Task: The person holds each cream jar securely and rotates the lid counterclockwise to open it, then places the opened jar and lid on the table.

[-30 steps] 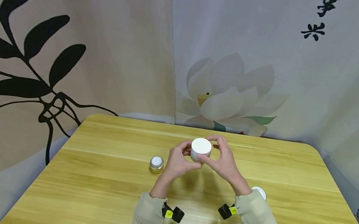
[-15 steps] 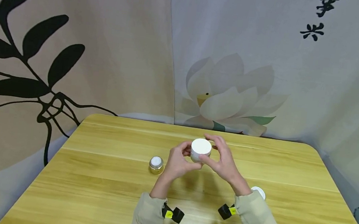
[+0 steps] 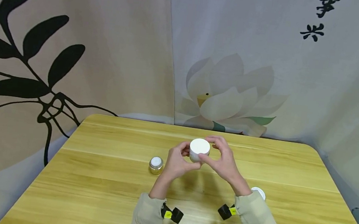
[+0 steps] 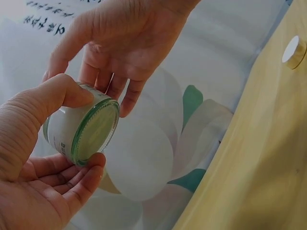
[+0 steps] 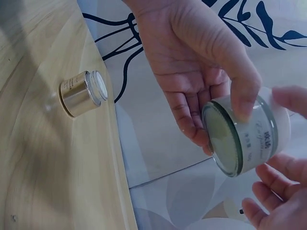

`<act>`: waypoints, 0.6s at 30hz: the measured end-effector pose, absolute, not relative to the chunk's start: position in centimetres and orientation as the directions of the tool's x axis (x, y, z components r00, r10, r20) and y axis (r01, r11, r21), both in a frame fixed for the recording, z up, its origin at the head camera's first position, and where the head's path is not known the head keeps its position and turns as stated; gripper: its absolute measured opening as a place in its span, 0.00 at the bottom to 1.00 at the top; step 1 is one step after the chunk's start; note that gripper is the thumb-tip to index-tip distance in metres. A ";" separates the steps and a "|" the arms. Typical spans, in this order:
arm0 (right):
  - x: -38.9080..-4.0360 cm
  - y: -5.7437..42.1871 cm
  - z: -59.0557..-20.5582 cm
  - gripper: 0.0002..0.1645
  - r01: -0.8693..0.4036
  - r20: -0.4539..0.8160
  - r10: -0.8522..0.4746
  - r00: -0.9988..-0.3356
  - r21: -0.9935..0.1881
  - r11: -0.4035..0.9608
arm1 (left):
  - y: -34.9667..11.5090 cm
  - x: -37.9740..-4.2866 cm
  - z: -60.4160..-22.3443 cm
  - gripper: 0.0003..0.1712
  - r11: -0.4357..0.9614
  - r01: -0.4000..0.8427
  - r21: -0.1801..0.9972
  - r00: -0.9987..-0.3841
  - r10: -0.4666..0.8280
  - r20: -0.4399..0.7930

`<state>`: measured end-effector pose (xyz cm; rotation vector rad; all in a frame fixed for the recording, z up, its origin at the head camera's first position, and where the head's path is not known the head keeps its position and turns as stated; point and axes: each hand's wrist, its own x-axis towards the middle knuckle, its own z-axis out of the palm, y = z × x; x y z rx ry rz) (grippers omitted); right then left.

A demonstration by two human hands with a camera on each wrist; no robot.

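Observation:
Above the table, a glass cosmetic jar [image 5: 250, 139] with a greenish base and a printed pale label is held between both hands. Its white lid [image 3: 200, 146] faces up in the head view. My left hand [image 3: 176, 163] grips the jar's body, thumb across the label and fingers under the base rim, as the left wrist view shows. From the other side, my right hand [image 3: 224, 163] holds the lid end, thumb at its near side and index finger at its far side. In the right wrist view, that hand's fingertips sit around the white lid.
A small gold jar [image 5: 79, 93] with a white disc on top stands on the wooden table [image 3: 97, 191], left of my left forearm. Partly hidden by my right sleeve is a round white-topped thing [image 3: 259, 192]. A printed cloth [image 3: 123, 46] hangs behind the table.
The jar and both hands have shifted very slightly left. My right index finger has moved a little along the lid. The grip is otherwise the same.

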<state>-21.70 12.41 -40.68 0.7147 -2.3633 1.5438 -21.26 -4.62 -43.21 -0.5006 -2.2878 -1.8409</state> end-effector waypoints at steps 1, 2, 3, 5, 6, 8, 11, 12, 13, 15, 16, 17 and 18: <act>-22.0 12.6 -41.2 0.25 -0.526 0.449 -0.284 -0.847 -0.786 0.326 | -4.6 -21.2 -43.2 0.29 0.187 0.357 0.915 -0.930 0.157 0.331; -22.0 12.7 -41.2 0.25 -0.537 0.456 -0.295 -0.840 -0.779 0.325 | -4.6 -21.2 -43.2 0.29 0.188 0.358 0.914 -0.930 0.157 0.332; -22.0 12.7 -41.2 0.25 -0.547 0.462 -0.305 -0.833 -0.774 0.319 | -4.6 -21.2 -43.2 0.29 0.189 0.360 0.914 -0.929 0.158 0.333; -22.1 12.8 -41.4 0.26 -0.563 0.472 -0.321 -0.821 -0.762 0.319 | -4.7 -21.2 -43.2 0.29 0.184 0.362 0.914 -0.928 0.163 0.335; -22.1 12.7 -41.4 0.27 -0.567 0.475 -0.325 -0.818 -0.762 0.313 | -4.6 -21.3 -43.3 0.29 0.182 0.363 0.914 -0.927 0.164 0.336; -22.1 12.7 -41.5 0.29 -0.558 0.470 -0.317 -0.824 -0.770 0.310 | -4.6 -21.3 -43.3 0.29 0.178 0.366 0.913 -0.926 0.167 0.339; -22.2 12.5 -41.6 0.30 -0.525 0.450 -0.285 -0.846 -0.794 0.305 | -4.6 -21.3 -43.3 0.29 0.173 0.368 0.914 -0.925 0.166 0.341; -22.2 12.4 -41.6 0.30 -0.516 0.445 -0.273 -0.853 -0.800 0.306 | -4.6 -21.3 -43.3 0.29 0.172 0.367 0.914 -0.925 0.166 0.340; -22.2 12.4 -41.5 0.29 -0.508 0.441 -0.262 -0.858 -0.803 0.311 | -4.6 -21.3 -43.3 0.29 0.172 0.365 0.915 -0.926 0.165 0.339; -22.1 12.3 -41.5 0.28 -0.505 0.442 -0.252 -0.861 -0.803 0.317 | -4.6 -21.3 -43.3 0.29 0.173 0.363 0.916 -0.927 0.164 0.336; -22.1 12.4 -41.4 0.27 -0.506 0.443 -0.250 -0.861 -0.800 0.323 | -4.6 -21.3 -43.3 0.29 0.176 0.365 0.914 -0.926 0.165 0.339; -22.1 12.4 -41.3 0.26 -0.510 0.447 -0.253 -0.858 -0.795 0.327 | -4.6 -21.3 -43.3 0.29 0.176 0.364 0.915 -0.927 0.163 0.338; -22.0 12.4 -41.3 0.25 -0.514 0.448 -0.258 -0.856 -0.791 0.332 | -4.6 -21.3 -43.3 0.29 0.178 0.364 0.914 -0.927 0.161 0.338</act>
